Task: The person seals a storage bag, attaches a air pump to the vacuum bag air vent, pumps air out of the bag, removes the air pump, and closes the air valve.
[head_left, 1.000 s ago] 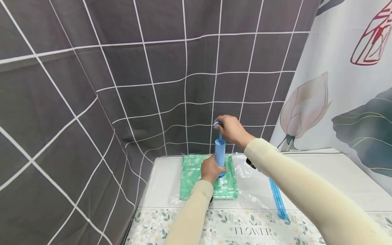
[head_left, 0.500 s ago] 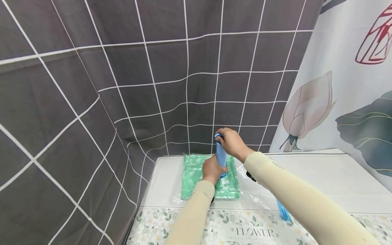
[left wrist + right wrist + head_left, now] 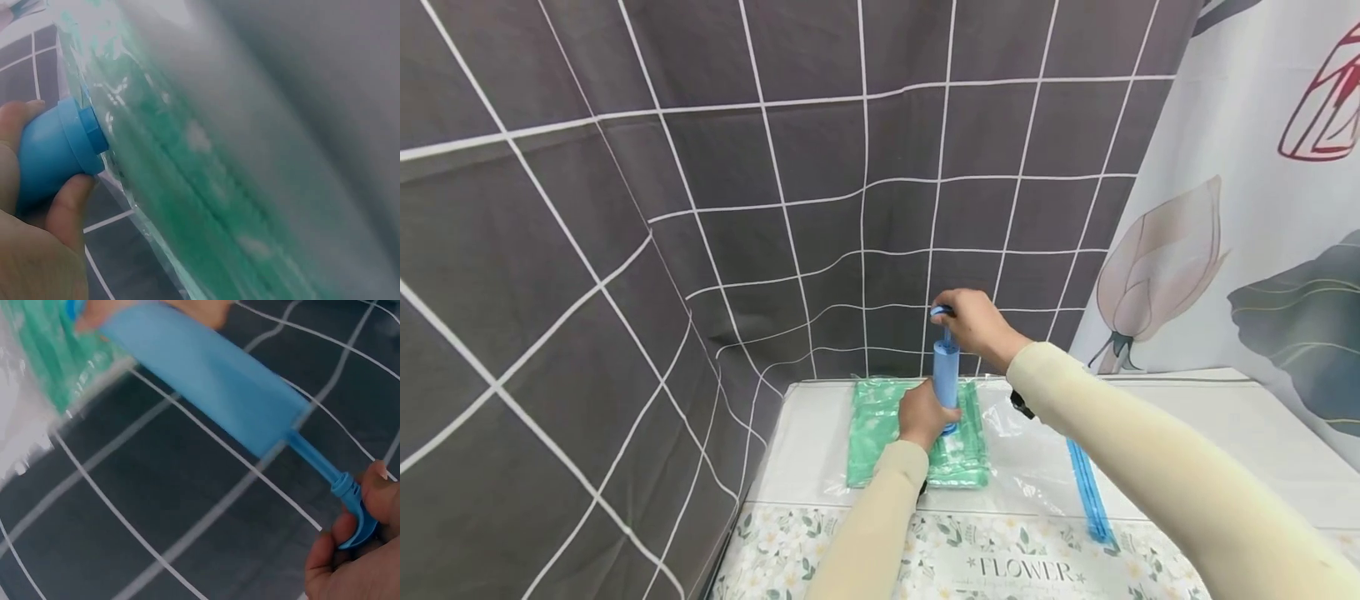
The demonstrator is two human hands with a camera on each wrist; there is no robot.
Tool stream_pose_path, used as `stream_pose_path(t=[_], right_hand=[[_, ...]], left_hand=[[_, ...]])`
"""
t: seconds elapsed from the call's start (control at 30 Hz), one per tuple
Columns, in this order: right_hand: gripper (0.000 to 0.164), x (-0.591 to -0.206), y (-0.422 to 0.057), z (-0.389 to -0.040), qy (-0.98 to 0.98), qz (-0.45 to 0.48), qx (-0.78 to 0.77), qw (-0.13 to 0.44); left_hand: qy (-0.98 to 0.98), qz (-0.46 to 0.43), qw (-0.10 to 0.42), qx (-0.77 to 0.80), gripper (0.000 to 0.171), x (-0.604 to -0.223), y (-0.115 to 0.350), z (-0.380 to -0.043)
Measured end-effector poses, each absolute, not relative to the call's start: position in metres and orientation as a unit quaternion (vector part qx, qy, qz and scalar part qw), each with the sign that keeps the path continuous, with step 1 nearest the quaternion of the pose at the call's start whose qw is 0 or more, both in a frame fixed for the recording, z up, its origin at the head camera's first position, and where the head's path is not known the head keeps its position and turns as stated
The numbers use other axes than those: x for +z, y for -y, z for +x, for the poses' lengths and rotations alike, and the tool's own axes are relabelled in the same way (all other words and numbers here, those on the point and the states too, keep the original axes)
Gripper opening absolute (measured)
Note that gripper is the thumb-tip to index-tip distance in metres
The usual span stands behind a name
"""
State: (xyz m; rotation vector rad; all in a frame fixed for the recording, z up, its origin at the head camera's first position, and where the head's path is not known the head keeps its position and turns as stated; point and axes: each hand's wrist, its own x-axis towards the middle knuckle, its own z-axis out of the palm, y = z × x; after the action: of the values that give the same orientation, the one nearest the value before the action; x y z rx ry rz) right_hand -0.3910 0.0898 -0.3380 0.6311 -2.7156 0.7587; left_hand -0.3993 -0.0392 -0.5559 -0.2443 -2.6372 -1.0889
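A blue hand pump (image 3: 946,375) stands nearly upright on a clear plastic bag with green-and-white folded contents (image 3: 876,437). My left hand (image 3: 922,411) grips the barrel near its base. In the left wrist view, thumb and fingers wrap the pump's lower end (image 3: 53,147), whose nozzle meets the bag. Above the barrel, my right hand (image 3: 973,321) holds the pump's curved handle (image 3: 364,525). A length of thin rod (image 3: 315,456) shows between handle and barrel. The right wrist view blurs the barrel somewhat.
The bag's transparent part spreads right across the white table (image 3: 1180,425), ending in a blue zip strip (image 3: 1088,492). A floral mat (image 3: 797,550) covers the front edge. Dark grid-patterned curtain (image 3: 820,150) hangs behind and left; a flower-printed curtain (image 3: 1157,275) hangs right.
Half a second ago the handle was pushed down against the barrel. My right hand has since pulled it up, exposing the rod again. The left hand keeps its grip on the barrel.
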Motion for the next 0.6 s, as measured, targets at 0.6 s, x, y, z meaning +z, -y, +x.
stream_pose_path(t=[0.6], right_hand=[[0.028, -0.272, -0.093, -0.382, 0.932, 0.181, 0.229, 0.217]], left_hand=[[0.905, -0.08, 0.14, -0.395, 0.059, -0.553, 0.036, -0.394]])
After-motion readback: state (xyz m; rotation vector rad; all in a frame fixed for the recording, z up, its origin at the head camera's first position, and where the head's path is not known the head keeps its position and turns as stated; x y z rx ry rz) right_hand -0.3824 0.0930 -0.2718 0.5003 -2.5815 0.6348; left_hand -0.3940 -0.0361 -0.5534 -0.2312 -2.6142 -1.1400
